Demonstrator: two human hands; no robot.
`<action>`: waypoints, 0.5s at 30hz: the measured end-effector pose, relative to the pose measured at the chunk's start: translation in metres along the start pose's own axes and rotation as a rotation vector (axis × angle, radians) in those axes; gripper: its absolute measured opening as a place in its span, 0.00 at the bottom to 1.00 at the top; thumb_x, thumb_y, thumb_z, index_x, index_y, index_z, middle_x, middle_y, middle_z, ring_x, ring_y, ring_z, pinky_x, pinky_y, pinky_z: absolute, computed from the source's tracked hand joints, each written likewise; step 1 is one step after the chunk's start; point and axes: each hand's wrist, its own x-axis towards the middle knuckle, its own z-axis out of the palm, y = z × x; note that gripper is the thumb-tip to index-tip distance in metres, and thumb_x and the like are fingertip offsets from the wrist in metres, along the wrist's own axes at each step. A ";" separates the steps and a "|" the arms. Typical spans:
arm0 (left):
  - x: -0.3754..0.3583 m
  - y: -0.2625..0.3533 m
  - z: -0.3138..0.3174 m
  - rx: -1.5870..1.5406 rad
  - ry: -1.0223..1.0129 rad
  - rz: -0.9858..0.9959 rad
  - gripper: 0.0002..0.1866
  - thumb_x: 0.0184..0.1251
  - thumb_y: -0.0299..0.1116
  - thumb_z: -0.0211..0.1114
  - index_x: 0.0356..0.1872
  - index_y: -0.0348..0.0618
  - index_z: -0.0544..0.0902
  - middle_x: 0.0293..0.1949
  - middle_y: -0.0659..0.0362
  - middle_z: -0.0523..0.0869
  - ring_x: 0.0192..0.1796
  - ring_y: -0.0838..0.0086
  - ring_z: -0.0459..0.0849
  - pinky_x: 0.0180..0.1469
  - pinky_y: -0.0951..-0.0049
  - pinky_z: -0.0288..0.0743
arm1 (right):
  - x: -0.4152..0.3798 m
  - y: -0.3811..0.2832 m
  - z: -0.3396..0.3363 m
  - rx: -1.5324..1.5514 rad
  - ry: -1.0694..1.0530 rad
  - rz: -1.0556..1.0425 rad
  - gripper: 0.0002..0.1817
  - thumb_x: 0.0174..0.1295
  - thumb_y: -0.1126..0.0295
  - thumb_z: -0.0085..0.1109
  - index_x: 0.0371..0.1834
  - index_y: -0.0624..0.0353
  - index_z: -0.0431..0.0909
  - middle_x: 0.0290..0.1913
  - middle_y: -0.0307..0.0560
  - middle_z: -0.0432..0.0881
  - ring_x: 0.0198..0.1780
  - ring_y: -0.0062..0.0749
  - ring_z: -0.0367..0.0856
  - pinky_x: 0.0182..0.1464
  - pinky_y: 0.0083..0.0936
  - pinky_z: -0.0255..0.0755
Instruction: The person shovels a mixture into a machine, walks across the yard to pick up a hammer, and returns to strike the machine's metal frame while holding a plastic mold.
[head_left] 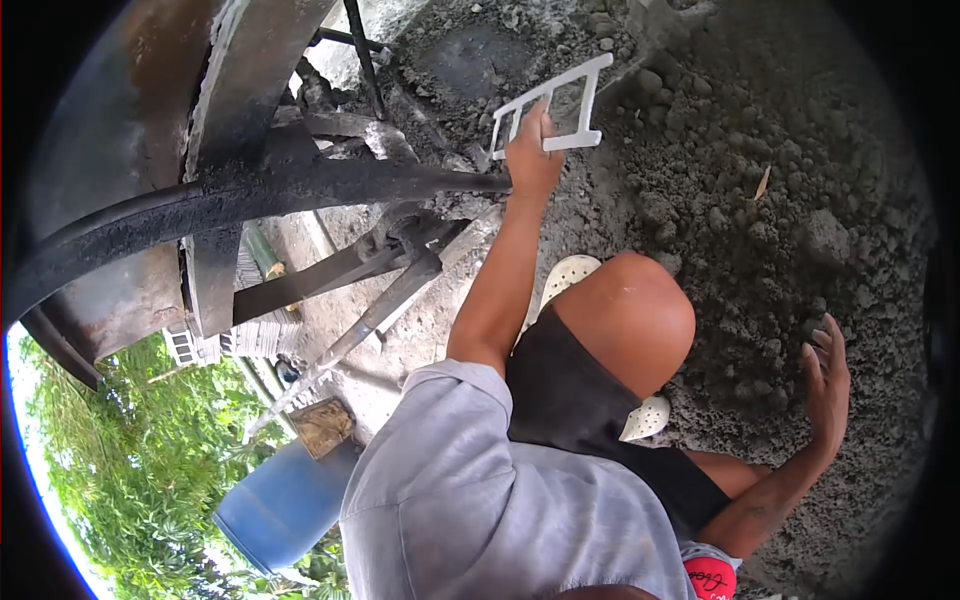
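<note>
My left hand [535, 155] is closed around a white ladder-shaped frame [590, 100], gripping it by its middle bars above the grey ground. The frame is tilted, and its far end points to the upper right. On the right, my right hand [828, 375] hangs close to the dark, lumpy soil [740, 250], fingers apart and holding nothing. Between the hands are a bent bare knee [640, 310] and light perforated shoes [567, 275].
A large rusty metal structure [120, 130] fills the upper left, with a dark curved bar [330, 185] reaching close to my left wrist. Lower left are a blue barrel [280, 505], a wooden block [322, 428] and green plants [130, 450]. A red item with writing [710, 577] shows at the bottom.
</note>
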 end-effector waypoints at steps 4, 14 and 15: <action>-0.012 0.013 0.018 0.008 -0.050 0.070 0.15 0.64 0.29 0.53 0.52 0.41 0.72 0.36 0.46 0.81 0.37 0.52 0.79 0.39 0.54 0.69 | -0.002 -0.003 0.003 -0.040 -0.021 0.005 0.26 0.63 0.54 0.50 0.65 0.42 0.61 0.55 0.53 0.73 0.54 0.43 0.74 0.50 0.42 0.71; -0.038 0.009 0.000 0.006 0.083 -0.030 0.11 0.61 0.25 0.53 0.45 0.45 0.77 0.29 0.54 0.79 0.34 0.58 0.75 0.39 0.60 0.63 | 0.003 -0.006 0.007 0.039 -0.075 -0.062 0.27 0.62 0.60 0.52 0.65 0.46 0.60 0.53 0.54 0.74 0.51 0.41 0.76 0.48 0.37 0.73; -0.038 0.007 0.004 -0.021 0.078 -0.045 0.11 0.61 0.26 0.53 0.44 0.46 0.78 0.26 0.56 0.78 0.32 0.58 0.75 0.36 0.61 0.62 | 0.004 -0.004 0.007 0.035 -0.066 -0.061 0.27 0.62 0.60 0.52 0.65 0.46 0.60 0.53 0.54 0.74 0.51 0.41 0.76 0.48 0.37 0.73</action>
